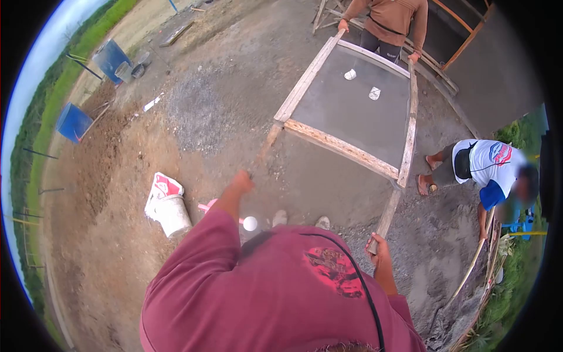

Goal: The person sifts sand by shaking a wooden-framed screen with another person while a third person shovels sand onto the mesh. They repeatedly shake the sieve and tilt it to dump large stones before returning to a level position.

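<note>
The right hand (pixel 380 245) is wrapped shut around the near end of the right rail (pixel 409 129) of a wooden frame (pixel 346 149), which lies on the dirt ground straight ahead. The left hand (pixel 241 180) is curled into a fist at the near tip of the left rail (pixel 308 76) – whether it actually grips the wood I cannot tell.

The frame's long axis runs away from the person, its 2 rails reaching back one toward each hand, with a grey slab (pixel 352 117) between them. Judging by the reach, the right hand sits closer to the body and the left arm is stretched further out.

At the far end a person in a brown top (pixel 390 20) has a hand on each rail. 2 small white pieces (pixel 350 74) rest on the slab near that end. A white sack (pixel 167 205) sits on the ground just left of the left arm – a person in a white and blue shirt (pixel 484 167) bends low beyond the frame's right side.
</note>
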{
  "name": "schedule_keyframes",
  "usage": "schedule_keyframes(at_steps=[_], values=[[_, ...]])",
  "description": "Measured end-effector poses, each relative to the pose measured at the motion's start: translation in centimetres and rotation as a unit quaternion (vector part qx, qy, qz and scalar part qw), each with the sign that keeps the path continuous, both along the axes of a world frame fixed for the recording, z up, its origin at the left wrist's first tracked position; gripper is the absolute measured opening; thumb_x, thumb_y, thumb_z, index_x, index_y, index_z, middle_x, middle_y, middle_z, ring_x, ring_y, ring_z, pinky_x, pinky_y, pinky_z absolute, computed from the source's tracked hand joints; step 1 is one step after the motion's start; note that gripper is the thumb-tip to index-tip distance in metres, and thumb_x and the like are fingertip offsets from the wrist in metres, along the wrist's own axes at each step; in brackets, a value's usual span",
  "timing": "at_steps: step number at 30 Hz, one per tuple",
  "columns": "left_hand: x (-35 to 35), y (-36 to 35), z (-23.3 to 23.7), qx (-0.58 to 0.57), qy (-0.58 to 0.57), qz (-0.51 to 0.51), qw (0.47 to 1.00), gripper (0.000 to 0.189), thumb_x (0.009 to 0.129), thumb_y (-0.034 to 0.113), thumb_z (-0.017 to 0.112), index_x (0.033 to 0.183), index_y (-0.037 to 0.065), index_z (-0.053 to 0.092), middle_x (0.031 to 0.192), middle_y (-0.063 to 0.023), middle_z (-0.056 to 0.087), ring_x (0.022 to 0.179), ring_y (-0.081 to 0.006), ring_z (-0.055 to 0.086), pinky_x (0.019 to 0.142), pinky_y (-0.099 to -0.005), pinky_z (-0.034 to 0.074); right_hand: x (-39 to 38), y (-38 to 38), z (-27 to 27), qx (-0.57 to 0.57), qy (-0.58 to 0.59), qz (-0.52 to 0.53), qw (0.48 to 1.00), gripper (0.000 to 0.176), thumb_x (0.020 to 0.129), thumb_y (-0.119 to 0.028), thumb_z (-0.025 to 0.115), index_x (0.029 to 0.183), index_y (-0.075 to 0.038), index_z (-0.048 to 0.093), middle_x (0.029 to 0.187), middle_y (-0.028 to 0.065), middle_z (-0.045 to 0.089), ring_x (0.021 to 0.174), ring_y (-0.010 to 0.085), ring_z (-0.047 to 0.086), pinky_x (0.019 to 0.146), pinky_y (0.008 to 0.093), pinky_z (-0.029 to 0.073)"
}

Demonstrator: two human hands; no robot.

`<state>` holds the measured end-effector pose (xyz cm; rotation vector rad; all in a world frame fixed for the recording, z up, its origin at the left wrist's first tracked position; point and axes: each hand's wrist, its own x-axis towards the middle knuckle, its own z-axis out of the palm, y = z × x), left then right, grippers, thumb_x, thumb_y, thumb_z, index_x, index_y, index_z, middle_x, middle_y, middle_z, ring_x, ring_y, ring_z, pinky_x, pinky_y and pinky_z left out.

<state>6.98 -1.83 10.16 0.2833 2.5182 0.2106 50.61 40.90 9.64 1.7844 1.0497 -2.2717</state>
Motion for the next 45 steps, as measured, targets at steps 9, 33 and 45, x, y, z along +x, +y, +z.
schedule_keyframes(at_steps=[9, 33, 45], values=[[1.6, 5.1, -0.7, -0.001, 0.058, -0.013, 0.998, 0.05, 0.072, 0.026, 0.069, 0.106, -0.009, 0.059, 0.108, -0.031, 0.063, 0.103, -0.042, 0.063, 0.087, -0.0452, 0.052, 1.8, 4.3, -1.5, 0.009, 0.027, 0.006, 1.0, 0.018, 0.083, -0.024, 0.068, 0.087, -0.011, 0.057, 0.07, 0.0023, 0.057, 0.059, 0.0166, 0.057, 0.057, 0.0345, 0.05], [9.2, 6.7, -4.9, -0.011, 0.027, -0.03, 0.999, 0.05, 0.072, 0.022, 0.063, 0.112, -0.008, 0.055, 0.114, -0.0321, 0.06, 0.111, -0.0425, 0.058, 0.092, -0.0447, 0.049, 11.2, 5.7, -3.4, 0.021, -0.027, 0.004, 0.999, 0.017, 0.08, -0.021, 0.067, 0.085, -0.006, 0.06, 0.07, 0.0049, 0.06, 0.058, 0.0188, 0.061, 0.055, 0.0353, 0.053], [8.9, 7.5, -3.6, -0.011, 0.051, -0.054, 0.997, 0.049, 0.07, 0.024, 0.067, 0.106, -0.01, 0.059, 0.104, -0.0313, 0.063, 0.103, -0.0425, 0.062, 0.087, -0.0445, 0.052, 10.9, 6.1, -3.8, 0.0, -0.016, 0.01, 1.0, 0.019, 0.081, -0.024, 0.069, 0.088, -0.008, 0.059, 0.07, 0.0027, 0.059, 0.059, 0.0172, 0.06, 0.058, 0.0354, 0.053]])
